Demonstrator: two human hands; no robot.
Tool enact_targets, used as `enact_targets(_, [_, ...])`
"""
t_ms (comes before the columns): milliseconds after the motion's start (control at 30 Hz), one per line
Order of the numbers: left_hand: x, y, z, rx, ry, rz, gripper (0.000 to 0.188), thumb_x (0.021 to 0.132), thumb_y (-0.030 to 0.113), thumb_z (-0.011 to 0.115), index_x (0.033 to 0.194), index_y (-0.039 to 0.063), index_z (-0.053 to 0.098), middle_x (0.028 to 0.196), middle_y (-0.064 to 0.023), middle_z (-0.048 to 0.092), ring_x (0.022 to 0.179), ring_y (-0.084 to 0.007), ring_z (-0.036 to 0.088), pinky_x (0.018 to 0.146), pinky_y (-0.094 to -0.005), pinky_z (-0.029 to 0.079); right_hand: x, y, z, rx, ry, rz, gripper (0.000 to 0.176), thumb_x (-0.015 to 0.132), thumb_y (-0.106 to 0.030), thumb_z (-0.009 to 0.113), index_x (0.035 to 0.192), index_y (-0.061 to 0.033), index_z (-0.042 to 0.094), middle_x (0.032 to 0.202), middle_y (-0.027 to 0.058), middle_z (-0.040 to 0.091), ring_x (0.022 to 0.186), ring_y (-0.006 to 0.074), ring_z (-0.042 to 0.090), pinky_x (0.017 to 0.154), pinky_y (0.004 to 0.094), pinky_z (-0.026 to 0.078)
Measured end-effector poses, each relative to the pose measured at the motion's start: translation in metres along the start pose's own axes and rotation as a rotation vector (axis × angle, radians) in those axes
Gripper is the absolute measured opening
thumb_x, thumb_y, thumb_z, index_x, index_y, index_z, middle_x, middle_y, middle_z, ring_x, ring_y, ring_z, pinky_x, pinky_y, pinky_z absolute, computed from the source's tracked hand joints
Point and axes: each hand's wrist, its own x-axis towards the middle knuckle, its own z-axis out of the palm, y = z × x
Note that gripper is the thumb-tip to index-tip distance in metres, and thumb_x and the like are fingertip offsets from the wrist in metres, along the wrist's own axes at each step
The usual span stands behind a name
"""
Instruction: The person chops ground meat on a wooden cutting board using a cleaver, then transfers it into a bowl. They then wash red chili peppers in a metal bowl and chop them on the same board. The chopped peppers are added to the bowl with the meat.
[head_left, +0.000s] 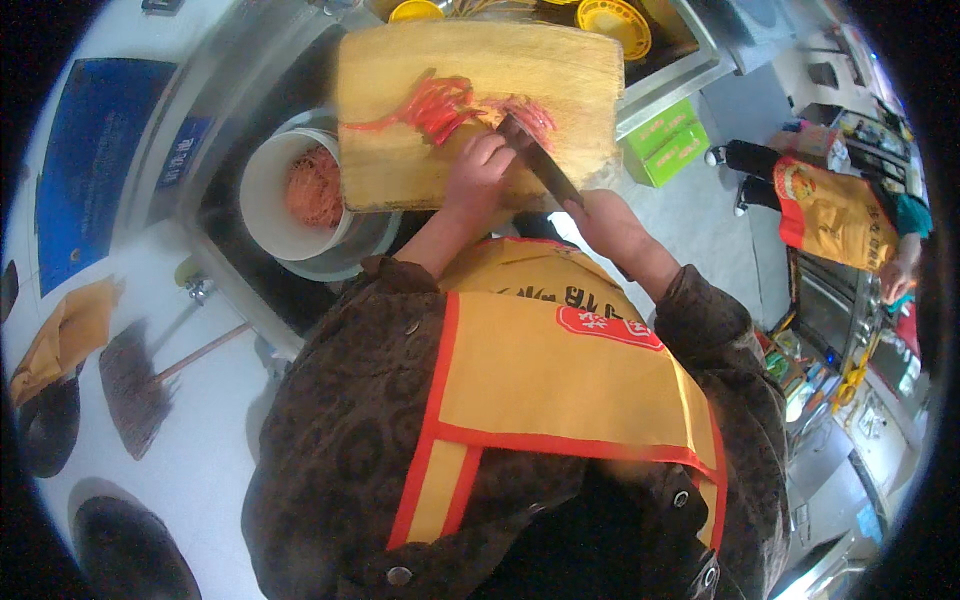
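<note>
On a thick wooden cutting board (390, 60) lies a pile of red pepper strips (442, 105). My left hand (480, 172) has its fingers curled over the near end of this pile, beside the blade. What lies beneath those fingers is hidden. My right hand (609, 225) grips the handle of a wide-bladed kitchen knife (544, 161), whose blade slants across the board with its far end close to my left fingertips. Finely cut red shreds (525, 112) lie just beyond the blade. Left of the board, a white bucket (259, 195) contains orange-red shreds (313, 187).
The bucket stands in a larger pale basin (322, 270) inside a metal sink (255, 300). Yellow dishes (615, 28) sit behind the board. A green box (666, 142) is on the floor at right. Another person (840, 210) stands far right. A broom (139, 394) lies left.
</note>
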Motion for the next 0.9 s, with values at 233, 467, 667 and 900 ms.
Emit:
enact_targets(233, [-0.006, -0.005, 0.005, 0.031, -0.092, 0.009, 0.046, 0.065, 0.012, 0.079, 0.107, 0.003, 0.063, 0.116, -0.0148, 0.059, 0.110, -0.0370, 0.057, 0.094, -0.0450, 0.049, 0.015, -0.006, 0.012, -0.008, 0.047, 0.079, 0.038, 0.096, -0.031, 0.057, 0.093, 0.0039, 0.070, 0.089, 0.0295, 0.067, 0.086, 0.0457, 0.067, 0.079, 0.0521, 0.053])
enact_targets(467, [0.012, -0.032, -0.019, 0.231, 0.201, 0.068, 0.045, 0.077, 0.012, 0.073, 0.122, 0.009, 0.064, 0.129, -0.0153, 0.056, 0.122, -0.0370, 0.052, 0.105, -0.0507, 0.042, -0.001, 0.010, -0.010, 0.055, 0.087, 0.090, 0.036, 0.098, -0.030, 0.053, 0.093, 0.0017, 0.069, 0.088, 0.0290, 0.066, 0.089, 0.0476, 0.063, 0.077, 0.0534, 0.050])
enact_targets(667, [0.043, -0.057, -0.052, 0.570, -0.035, -0.132, 0.049, 0.085, 0.021, 0.070, 0.133, 0.017, 0.060, 0.135, -0.0132, 0.054, 0.127, -0.0382, 0.049, 0.110, -0.0559, 0.034, -0.005, 0.010, -0.001, -0.071, 0.072, -0.103, 0.033, 0.097, -0.030, 0.054, 0.093, -0.0021, 0.071, 0.090, 0.0246, 0.068, 0.090, 0.0445, 0.064, 0.078, 0.0532, 0.051])
enact_targets(900, [0.052, -0.073, -0.047, 0.467, 0.072, -0.179, 0.046, 0.087, 0.020, 0.069, 0.131, 0.014, 0.060, 0.138, -0.0145, 0.052, 0.128, -0.0369, 0.048, 0.108, -0.0579, 0.034, 0.018, 0.005, -0.012, -0.268, -0.055, -0.094, 0.033, 0.096, -0.030, 0.055, 0.092, -0.0010, 0.070, 0.089, 0.0239, 0.069, 0.086, 0.0418, 0.067, 0.078, 0.0527, 0.052])
